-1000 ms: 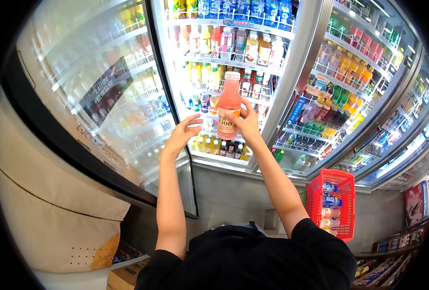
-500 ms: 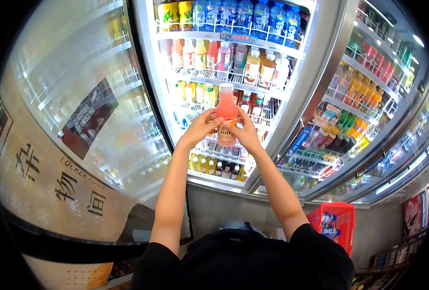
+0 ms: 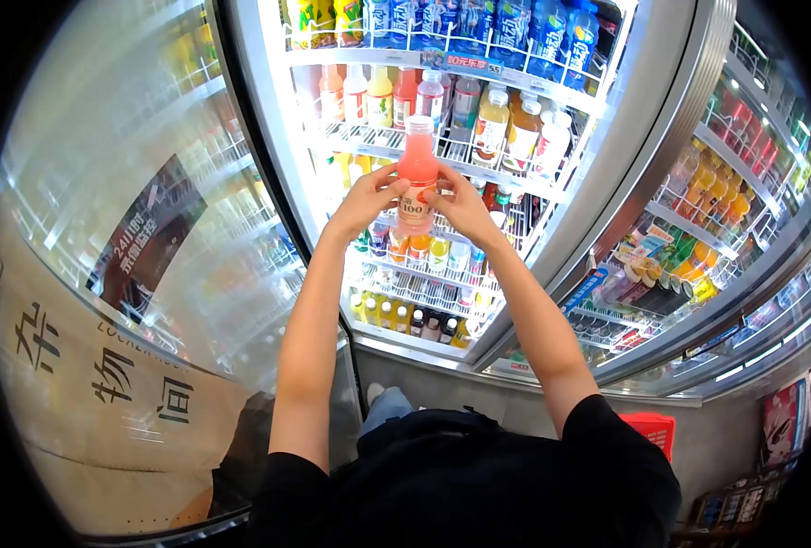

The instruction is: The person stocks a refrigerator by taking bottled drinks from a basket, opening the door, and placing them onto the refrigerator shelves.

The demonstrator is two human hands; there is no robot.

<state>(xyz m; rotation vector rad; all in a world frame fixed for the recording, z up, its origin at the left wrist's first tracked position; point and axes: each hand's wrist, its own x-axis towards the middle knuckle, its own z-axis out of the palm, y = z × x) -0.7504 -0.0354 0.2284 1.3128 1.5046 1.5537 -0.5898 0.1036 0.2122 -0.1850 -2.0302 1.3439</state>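
A bottle of pink juice with a clear cap and a cream label stands upright between my hands, in front of the lit cooler shelves. My left hand grips it from the left with fingertips and thumb. From the right, my right hand holds it the same way, its thumb at the label. Behind the bottle, a row of juice bottles in several colours fills a shelf. Blue drink bottles line the shelf above.
The glass cooler door stands open on the left. A metal door frame rises on the right, beside another drinks cooler. On the floor at the lower right sits a red basket, partly hidden by my sleeve.
Both hands have raised the pink juice bottle a little, up toward the shelf of coloured juices. My view has shifted, and my body now covers more of the red basket.
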